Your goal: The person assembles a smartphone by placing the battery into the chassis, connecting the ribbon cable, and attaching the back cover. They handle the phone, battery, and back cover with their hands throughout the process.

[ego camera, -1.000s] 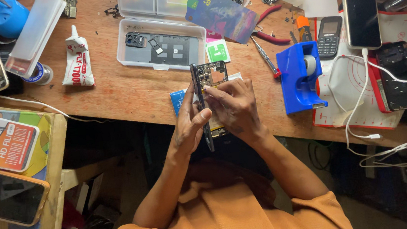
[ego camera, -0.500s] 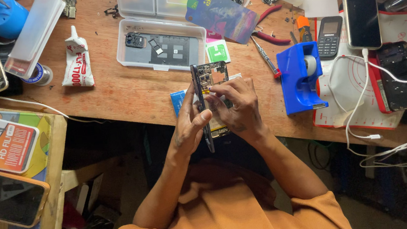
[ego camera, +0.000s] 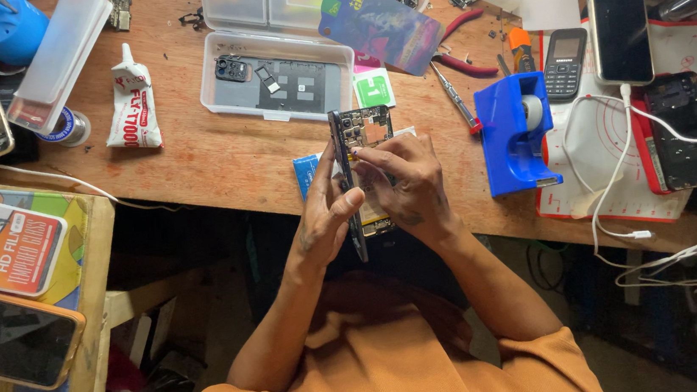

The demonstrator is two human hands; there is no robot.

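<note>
Opened phone [ego camera: 358,148] — same two-hand grip

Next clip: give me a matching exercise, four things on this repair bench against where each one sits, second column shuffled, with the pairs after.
Things:
1. opened phone
2. tape dispenser
3. glue tube
4. keypad phone

Places:
A. on the bench left of the clear plastic case
B. on the white mat, left of the smartphone on a white cable
C. held on edge between the left hand and the right hand
D. on the bench just right of the hands

Pairs: 1-C, 2-D, 3-A, 4-B
</note>
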